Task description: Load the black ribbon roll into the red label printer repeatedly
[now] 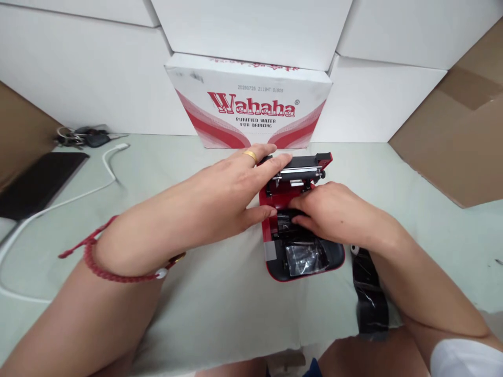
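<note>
A small red-and-black device (pixel 269 230) with a raised lid (pixel 302 161) stands in front of me; the lid carries a roller and a small knob. My left hand (pixel 236 191) holds it, fingers stretched over the lid's left part and thumb on the left side of the body. Inside the body, the thumb and fingers of my right hand (pixel 328 212) close on glossy black film; their tips are partly hidden. More shiny film (pixel 306 257) lies in the tray near me. By my right forearm, a strip of black film (pixel 367 293) hangs over the table edge.
A Wahaha water carton (pixel 251 110) stands behind the device, before stacked white boxes (pixel 251 26). To the left are a white cable (pixel 113 154), keys (pixel 84 136) and a dark flat object (pixel 39 183). A brown cardboard panel (pixel 463 131) bounds the right side.
</note>
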`<state>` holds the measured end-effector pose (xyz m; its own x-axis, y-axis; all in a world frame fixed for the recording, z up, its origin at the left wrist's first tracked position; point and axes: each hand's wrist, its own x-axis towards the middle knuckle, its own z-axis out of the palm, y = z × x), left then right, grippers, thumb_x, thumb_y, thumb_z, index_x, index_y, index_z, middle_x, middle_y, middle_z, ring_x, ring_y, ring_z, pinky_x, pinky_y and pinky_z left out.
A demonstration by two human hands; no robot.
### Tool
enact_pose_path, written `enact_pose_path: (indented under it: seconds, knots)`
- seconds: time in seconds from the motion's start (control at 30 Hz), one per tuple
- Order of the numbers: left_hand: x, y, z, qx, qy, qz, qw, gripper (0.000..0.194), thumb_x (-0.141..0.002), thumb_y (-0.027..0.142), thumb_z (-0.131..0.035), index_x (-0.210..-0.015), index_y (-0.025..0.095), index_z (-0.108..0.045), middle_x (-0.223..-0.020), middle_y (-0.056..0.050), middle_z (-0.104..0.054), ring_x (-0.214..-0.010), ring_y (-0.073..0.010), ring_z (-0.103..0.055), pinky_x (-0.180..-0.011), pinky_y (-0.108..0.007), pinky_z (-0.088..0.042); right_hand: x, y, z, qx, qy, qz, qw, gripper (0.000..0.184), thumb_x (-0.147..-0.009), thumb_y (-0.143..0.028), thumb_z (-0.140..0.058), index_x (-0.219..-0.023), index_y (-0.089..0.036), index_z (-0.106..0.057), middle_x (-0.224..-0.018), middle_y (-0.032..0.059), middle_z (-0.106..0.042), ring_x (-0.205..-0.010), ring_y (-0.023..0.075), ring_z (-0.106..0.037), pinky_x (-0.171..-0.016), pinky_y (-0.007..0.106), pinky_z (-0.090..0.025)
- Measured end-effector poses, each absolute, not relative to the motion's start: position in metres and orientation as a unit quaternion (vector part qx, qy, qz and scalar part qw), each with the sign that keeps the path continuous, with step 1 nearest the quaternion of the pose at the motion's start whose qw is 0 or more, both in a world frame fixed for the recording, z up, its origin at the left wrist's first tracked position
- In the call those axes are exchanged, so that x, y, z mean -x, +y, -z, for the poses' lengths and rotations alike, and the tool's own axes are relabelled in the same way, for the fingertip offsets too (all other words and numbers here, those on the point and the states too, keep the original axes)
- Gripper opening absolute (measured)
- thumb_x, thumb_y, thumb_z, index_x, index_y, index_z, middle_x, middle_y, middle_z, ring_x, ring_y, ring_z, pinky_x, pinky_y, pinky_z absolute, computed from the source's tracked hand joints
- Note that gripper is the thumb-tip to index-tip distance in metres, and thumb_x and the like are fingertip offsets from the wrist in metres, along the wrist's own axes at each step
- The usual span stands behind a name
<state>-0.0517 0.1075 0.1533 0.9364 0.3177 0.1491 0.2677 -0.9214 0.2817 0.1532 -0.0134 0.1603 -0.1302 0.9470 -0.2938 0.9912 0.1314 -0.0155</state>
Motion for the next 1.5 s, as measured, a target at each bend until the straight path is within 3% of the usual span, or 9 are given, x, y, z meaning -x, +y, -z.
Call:
enact_pose_path:
  seconds: [0.2, 0.4, 0.5, 0.6, 0.7, 1.0, 1.13, 1.3, 1.5]
  knots:
    - [0.049, 0.103, -0.152, -0.974, 0.148, -0.116, 0.125, 0.074, -0.103, 0.039, -0.064, -0.170, 0.025, -0.038, -0.175, -0.016, -0.044, -0.157, -0.0374, -0.052, -0.130, -0.054, -0.047, -0.147, -0.012, -0.152, -0.645, 0.745, 0.082, 0.151, 0.026, -0.102, -0.016, -0.060, -0.116, -0.020, -0.081, -0.110, 0.0117, -0.084, -0.098, 0.0285, -0.079, -0.070, 0.033, -0.046]
    - [0.053, 0.101, -0.159, -0.968, 0.172, -0.149, 0.107, 0.070, -0.106, 0.046, -0.061, -0.168, 0.021, -0.043, -0.178, -0.019, -0.041, -0.163, -0.0409, -0.044, -0.133, -0.060, -0.043, -0.155, -0.016, -0.163, -0.618, 0.766, 0.111, 0.140, 0.022, -0.097, -0.018, -0.070, -0.116, -0.021, -0.081, -0.107, 0.0081, -0.083, -0.094, 0.0253, -0.076, -0.072, 0.031, -0.045]
    - [0.054, 0.102, -0.161, -0.963, 0.179, -0.162, 0.118, 0.065, -0.106, 0.048, -0.061, -0.164, 0.023, -0.048, -0.171, -0.017, -0.050, -0.156, -0.0407, -0.051, -0.129, -0.059, -0.047, -0.158, -0.017, -0.165, -0.613, 0.769, 0.125, 0.131, 0.015, -0.096, -0.019, -0.074, -0.109, -0.021, -0.081, -0.106, 0.0061, -0.082, -0.093, 0.0233, -0.074, -0.069, 0.030, -0.042]
    - [0.052, 0.103, -0.161, -0.966, 0.176, -0.141, 0.124, 0.054, -0.106, 0.043, -0.059, -0.156, 0.024, -0.055, -0.148, -0.015, -0.068, -0.136, -0.0370, -0.067, -0.117, -0.054, -0.056, -0.157, -0.016, -0.162, -0.623, 0.760, 0.135, 0.125, 0.014, -0.096, -0.019, -0.073, -0.108, -0.020, -0.080, -0.107, 0.0063, -0.082, -0.093, 0.0227, -0.074, -0.069, 0.031, -0.041]
    - [0.047, 0.102, -0.161, -0.969, 0.183, -0.127, 0.112, 0.049, -0.105, 0.036, -0.058, -0.152, 0.023, -0.057, -0.137, -0.013, -0.073, -0.123, -0.0335, -0.073, -0.110, -0.048, -0.058, -0.154, -0.016, -0.160, -0.641, 0.744, 0.140, 0.121, 0.018, -0.097, -0.020, -0.071, -0.113, -0.020, -0.080, -0.108, 0.0065, -0.082, -0.094, 0.0235, -0.075, -0.070, 0.031, -0.042]
    - [0.044, 0.096, -0.162, -0.967, 0.219, -0.093, 0.089, 0.070, -0.103, 0.039, -0.060, -0.168, 0.022, -0.042, -0.172, -0.015, -0.053, -0.151, -0.0389, -0.060, -0.122, -0.050, -0.053, -0.144, -0.015, -0.149, -0.702, 0.699, 0.068, 0.118, 0.040, -0.102, -0.017, -0.058, -0.137, -0.025, -0.074, -0.128, 0.0128, -0.081, -0.098, 0.0307, -0.078, -0.070, 0.035, -0.045]
    - [0.045, 0.096, -0.159, -0.968, 0.210, -0.101, 0.088, 0.068, -0.103, 0.040, -0.061, -0.166, 0.024, -0.045, -0.169, -0.013, -0.056, -0.149, -0.0389, -0.062, -0.120, -0.050, -0.055, -0.144, -0.018, -0.150, -0.692, 0.708, 0.054, 0.132, 0.042, -0.102, -0.020, -0.059, -0.141, -0.027, -0.072, -0.130, 0.0131, -0.081, -0.096, 0.0316, -0.079, -0.069, 0.035, -0.046]
    - [0.046, 0.097, -0.160, -0.964, 0.213, -0.113, 0.113, 0.061, -0.102, 0.043, -0.062, -0.159, 0.025, -0.053, -0.158, -0.012, -0.064, -0.149, -0.0436, -0.061, -0.122, -0.056, -0.053, -0.137, -0.018, -0.150, -0.700, 0.694, 0.020, 0.169, 0.036, -0.103, -0.020, -0.056, -0.134, -0.023, -0.073, -0.116, 0.0151, -0.083, -0.089, 0.0319, -0.078, -0.064, 0.035, -0.042]
    - [0.046, 0.093, -0.157, -0.957, 0.219, -0.129, 0.143, 0.066, -0.099, 0.047, -0.065, -0.160, 0.025, -0.053, -0.158, -0.014, -0.060, -0.151, -0.0474, -0.057, -0.122, -0.061, -0.051, -0.136, -0.014, -0.149, -0.700, 0.692, 0.007, 0.175, 0.035, -0.103, -0.019, -0.053, -0.130, -0.022, -0.075, -0.115, 0.0162, -0.082, -0.089, 0.0318, -0.077, -0.062, 0.035, -0.035]
